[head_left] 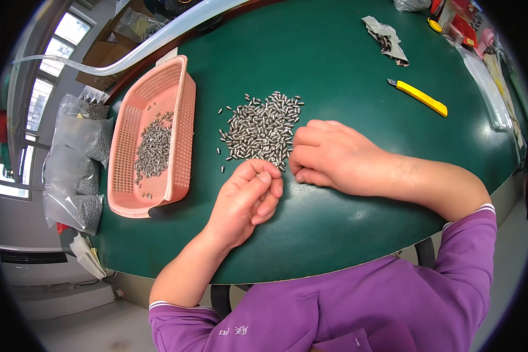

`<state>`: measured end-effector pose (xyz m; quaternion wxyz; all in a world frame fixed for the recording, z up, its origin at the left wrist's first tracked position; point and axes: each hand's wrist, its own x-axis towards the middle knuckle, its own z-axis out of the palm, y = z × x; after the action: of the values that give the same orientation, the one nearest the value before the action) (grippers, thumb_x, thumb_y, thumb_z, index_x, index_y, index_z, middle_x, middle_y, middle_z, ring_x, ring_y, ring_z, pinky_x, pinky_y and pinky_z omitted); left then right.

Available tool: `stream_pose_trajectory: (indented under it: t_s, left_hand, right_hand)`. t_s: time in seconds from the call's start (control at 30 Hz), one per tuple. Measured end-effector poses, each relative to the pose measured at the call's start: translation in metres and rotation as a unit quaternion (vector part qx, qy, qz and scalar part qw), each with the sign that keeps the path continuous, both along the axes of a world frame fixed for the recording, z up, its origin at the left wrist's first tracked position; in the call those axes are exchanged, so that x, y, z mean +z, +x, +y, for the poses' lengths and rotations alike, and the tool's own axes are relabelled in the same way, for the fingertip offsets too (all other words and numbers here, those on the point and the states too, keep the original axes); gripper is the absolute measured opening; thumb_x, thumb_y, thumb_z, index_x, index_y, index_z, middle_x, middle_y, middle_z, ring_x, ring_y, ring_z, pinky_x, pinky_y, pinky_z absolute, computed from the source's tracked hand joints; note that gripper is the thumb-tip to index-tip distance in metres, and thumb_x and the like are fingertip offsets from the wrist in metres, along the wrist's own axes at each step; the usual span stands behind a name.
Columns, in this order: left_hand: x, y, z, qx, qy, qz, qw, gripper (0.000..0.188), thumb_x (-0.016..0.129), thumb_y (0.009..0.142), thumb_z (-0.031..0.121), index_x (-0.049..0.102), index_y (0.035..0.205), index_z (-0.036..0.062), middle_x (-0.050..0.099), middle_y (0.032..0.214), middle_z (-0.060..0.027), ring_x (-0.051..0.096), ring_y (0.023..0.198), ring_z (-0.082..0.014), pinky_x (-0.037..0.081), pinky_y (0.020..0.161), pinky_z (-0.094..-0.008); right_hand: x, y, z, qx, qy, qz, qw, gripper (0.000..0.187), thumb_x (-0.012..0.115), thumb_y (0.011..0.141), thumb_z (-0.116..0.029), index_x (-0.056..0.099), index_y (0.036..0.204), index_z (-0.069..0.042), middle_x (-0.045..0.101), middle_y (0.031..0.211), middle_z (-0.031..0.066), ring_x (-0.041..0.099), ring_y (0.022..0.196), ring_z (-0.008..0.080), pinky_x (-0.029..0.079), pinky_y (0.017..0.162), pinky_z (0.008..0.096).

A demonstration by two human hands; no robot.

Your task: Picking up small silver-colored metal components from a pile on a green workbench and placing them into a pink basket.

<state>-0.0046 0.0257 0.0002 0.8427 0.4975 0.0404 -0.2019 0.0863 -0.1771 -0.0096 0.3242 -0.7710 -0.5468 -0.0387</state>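
1. Metal pellets point(261, 127) lie heaped on the green table point(340, 234) by the half-curled left hand point(239, 204), its hold unclear.
2. Right hand point(339, 156), fingers folded, contents hidden, borders them.
3. Outlying strays point(220, 111) could scatter from a careless sweep.

We see small white characters point(233, 331) on the purple shirt point(281, 314), at the lower middle of the frame; they look upside down to us. On the red packet point(463, 30) at the upper right, we find a small yellow patch, too tiny for us to read.
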Motion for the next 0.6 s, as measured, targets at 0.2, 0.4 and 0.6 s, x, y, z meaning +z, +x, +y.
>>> stream_pose_trajectory:
  t_s: [0.2, 0.4, 0.6]
  left_hand:
    - [0.001, -0.003, -0.002, -0.062, 0.023, 0.004, 0.998, 0.012, 0.046, 0.097, 0.016, 0.047, 0.105, 0.0081, 0.054, 0.082, -0.0050, 0.037, 0.049, -0.0043, 0.028, 0.041, -0.0179]
    - [0.005, -0.003, -0.004, -0.058, -0.002, 0.032, 0.998, 0.010, 0.045, 0.097, 0.015, 0.048, 0.103, 0.0078, 0.054, 0.080, -0.0064, 0.037, 0.049, -0.0050, 0.029, 0.042, -0.0182]
    - [0.005, -0.002, -0.001, -0.046, -0.027, 0.027, 0.998, 0.019, 0.038, 0.098, 0.019, 0.049, 0.096, 0.0047, 0.055, 0.079, -0.0092, 0.036, 0.049, -0.0077, 0.028, 0.041, -0.0201]
  right_hand:
    - [0.011, -0.007, 0.004, 0.030, 0.091, 0.107, 0.990, 0.014, 0.070, 0.076, -0.020, 0.063, 0.085, -0.012, 0.054, 0.087, 0.0034, 0.054, 0.087, 0.0235, 0.044, 0.075, 0.0355]
    - [0.010, -0.006, 0.005, 0.026, 0.129, 0.105, 0.986, 0.013, 0.070, 0.076, -0.014, 0.065, 0.088, -0.012, 0.056, 0.085, 0.0035, 0.055, 0.083, 0.0232, 0.045, 0.074, 0.0350]
    - [0.006, 0.007, 0.003, -0.047, 0.125, 0.070, 0.989, 0.013, 0.066, 0.077, -0.007, 0.064, 0.090, -0.009, 0.057, 0.086, 0.0047, 0.056, 0.084, 0.0224, 0.045, 0.075, 0.0346]
